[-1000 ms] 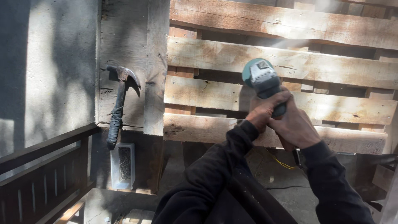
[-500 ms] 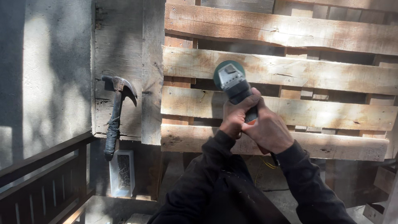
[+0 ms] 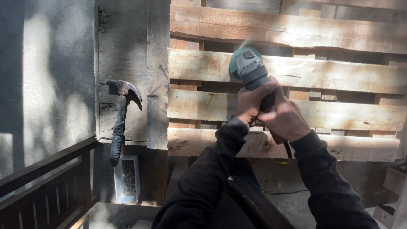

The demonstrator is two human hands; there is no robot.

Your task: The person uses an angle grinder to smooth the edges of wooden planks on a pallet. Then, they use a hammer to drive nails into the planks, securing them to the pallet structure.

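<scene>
Angle grinder (image 3: 251, 70) gripped by both hands (image 3: 271, 112), closed tight; disc pressed on pallet slat (image 3: 339, 74), largely hidden.

A claw hammer (image 3: 121, 118) hangs on the grey board (image 3: 123, 51); below it stands a clear container of nails (image 3: 127, 178), beside a dark railing (image 3: 46, 186).

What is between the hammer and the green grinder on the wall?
In the head view, a tall upright wooden post stands between the hammer and the grinder, along with the left end of a pale pallet plank.
</scene>
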